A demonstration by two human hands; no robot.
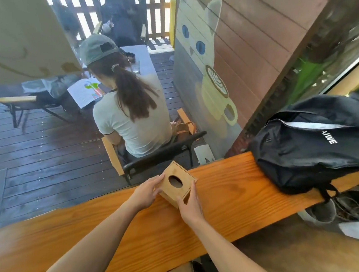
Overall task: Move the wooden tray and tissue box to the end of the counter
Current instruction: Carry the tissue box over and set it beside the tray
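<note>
Bamboo-look wood, thin panels: the tissue box (177,184) is a small cube w/ an oval slot on top, sitting at mid-desk (227,199) near the far edge, turned a bit diagonal. Prob. light and stiff; smooth finish could be a little slippery, but the flat sides give good purchase. Whether tissues are inside can't be told. Best hold, judging from here: two opposite side faces, palms flat, pressing inward; avoid the cut-out low on the near side.

Left hand (146,193) is at the box's 9 o'clock, fingers spread mod. wide, tips on the left face and top corner. Right hand (189,202) is at 5 o'clock, fingers laid up along the near-right face, thumb not clearly seen. Both touch the box; it seems clasped between them, still resting on the desk as far as can be told.

No wooden tray in view. At the box's 3 o'clock, well apart, a black backpack (311,143) occupies that end of the desk. Beyond the glass at 12 o'clock, a person sits in a chair.
</note>
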